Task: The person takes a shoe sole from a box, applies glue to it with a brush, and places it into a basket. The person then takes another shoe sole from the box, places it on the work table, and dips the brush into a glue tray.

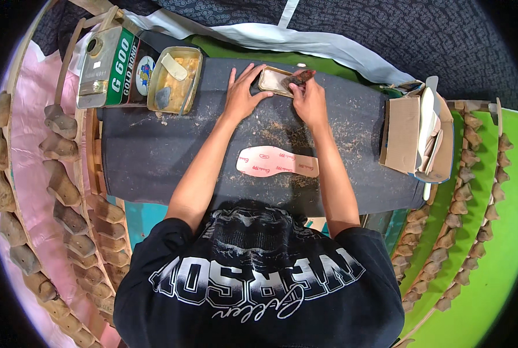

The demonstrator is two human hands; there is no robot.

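Observation:
At the far middle of the table, my left hand (242,97) steadies a small rectangular tray (269,81) with pale content, thumb and fingers spread about its left end. My right hand (310,103) grips a short, dark-stained brush-like tool (304,76) over the tray's right end. The tool's tip is hard to make out. Nearer to me lies a pink insole-shaped piece (270,160) with red print, flat on the dark cloth, its narrower end close to my right forearm.
A metal can (111,69) and a yellowish tub (195,69) with scraps stand at the far left. On the right is a cardboard box (401,130) holding flat pieces. Wooden shoe lasts (62,182) line racks on both sides. Brown shavings litter the cloth (212,168).

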